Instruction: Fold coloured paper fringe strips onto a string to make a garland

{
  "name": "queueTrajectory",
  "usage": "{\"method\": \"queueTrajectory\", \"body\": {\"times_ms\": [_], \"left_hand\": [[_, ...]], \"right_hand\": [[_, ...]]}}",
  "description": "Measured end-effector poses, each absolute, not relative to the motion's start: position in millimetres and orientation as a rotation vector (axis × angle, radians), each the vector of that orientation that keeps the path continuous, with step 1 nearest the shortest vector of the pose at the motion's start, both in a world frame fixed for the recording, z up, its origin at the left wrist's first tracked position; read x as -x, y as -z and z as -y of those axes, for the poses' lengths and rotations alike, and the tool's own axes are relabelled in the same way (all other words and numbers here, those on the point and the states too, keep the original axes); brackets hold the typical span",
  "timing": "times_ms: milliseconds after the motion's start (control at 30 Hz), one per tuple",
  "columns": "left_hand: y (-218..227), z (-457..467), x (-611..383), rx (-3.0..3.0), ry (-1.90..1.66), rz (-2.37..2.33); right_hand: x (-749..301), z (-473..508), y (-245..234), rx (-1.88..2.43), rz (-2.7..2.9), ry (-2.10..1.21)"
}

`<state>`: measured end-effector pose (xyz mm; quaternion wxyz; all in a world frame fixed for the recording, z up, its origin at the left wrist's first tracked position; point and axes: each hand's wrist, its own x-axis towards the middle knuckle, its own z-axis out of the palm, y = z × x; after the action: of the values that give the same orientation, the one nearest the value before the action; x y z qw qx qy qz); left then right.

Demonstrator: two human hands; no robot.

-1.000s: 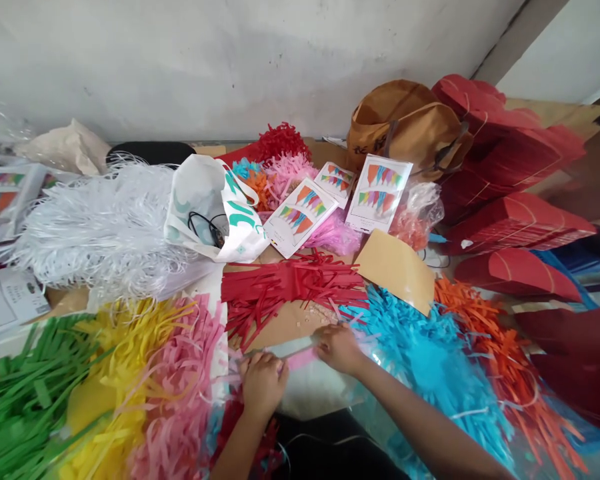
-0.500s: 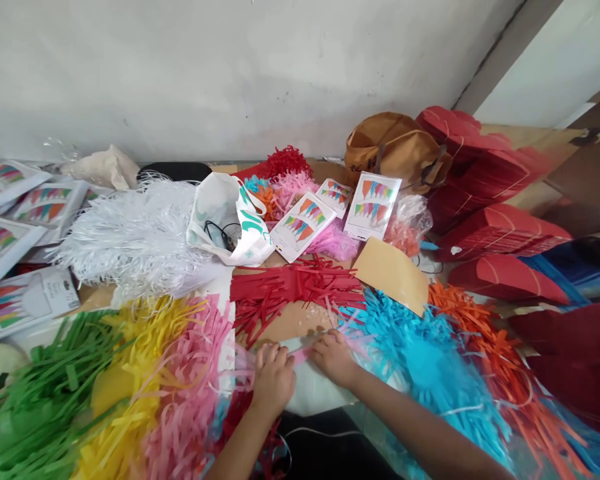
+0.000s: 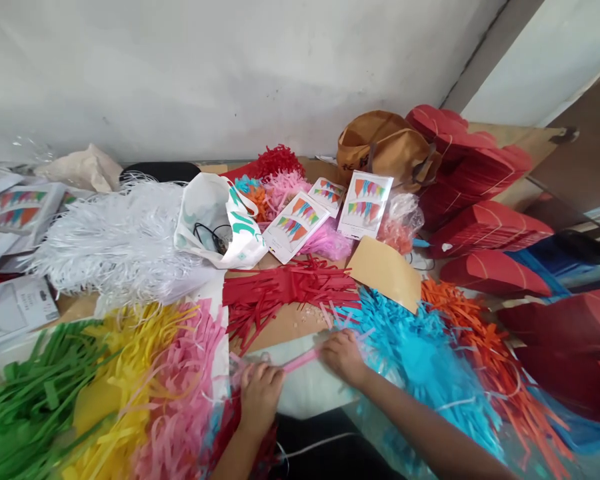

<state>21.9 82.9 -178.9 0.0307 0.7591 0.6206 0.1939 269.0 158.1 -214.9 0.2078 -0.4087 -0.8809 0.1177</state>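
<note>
A pink paper tassel [image 3: 301, 361], rolled narrow at its middle, stretches between my two hands over a pale sheet [image 3: 314, 390]. My left hand [image 3: 261, 395] is closed around its left part, and fringe pokes out beyond the fingers. The right part is gripped by my right hand [image 3: 343, 357], with loose pink strips fanning out past it toward the blue fringed paper [image 3: 425, 357]. Just beyond my hands lies a bundle of red fringed paper [image 3: 291, 285] on brown cardboard. Small clear bits are scattered beside it.
Green [image 3: 45, 387], yellow [image 3: 115, 380] and pink fringed paper [image 3: 185, 393] lie to the left, orange fringe [image 3: 473, 333] to the right. Behind are white fringe [image 3: 115, 233], a white bag [image 3: 245, 230], printed packs [image 3: 297, 227] and a brown bag [image 3: 380, 143]. Red paper stacks [image 3: 490, 230] stand at right.
My hands have moved slightly apart, so a longer piece of the pink tassel shows between them. The whole view has shifted a little to the right.
</note>
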Motion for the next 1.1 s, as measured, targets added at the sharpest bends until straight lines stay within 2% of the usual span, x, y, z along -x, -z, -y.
{"method": "queueTrajectory", "body": {"times_ms": [167, 300, 600, 833, 1000, 1100], "left_hand": [[175, -81, -16, -2.161, -0.642, -1.955], [172, -86, -19, -1.986, -0.549, -2.015], [164, -100, -26, -1.989, -0.326, -2.065], [156, -103, -41, -2.154, -0.301, -2.022], [156, -100, -46, -2.315, -0.358, -1.879], [157, -96, -48, -2.336, -0.391, -1.863]], "right_hand": [[-285, -175, 203, 1.172, 2.443, -0.533], [-277, -181, 189, 1.257, 2.445, -0.664], [-262, -188, 176, 1.518, 2.497, -0.736], [-251, -183, 169, 1.515, 2.593, -0.557], [-244, -163, 184, 1.101, 2.719, -0.315], [-240, -158, 198, 1.025, 2.704, -0.212]]}}
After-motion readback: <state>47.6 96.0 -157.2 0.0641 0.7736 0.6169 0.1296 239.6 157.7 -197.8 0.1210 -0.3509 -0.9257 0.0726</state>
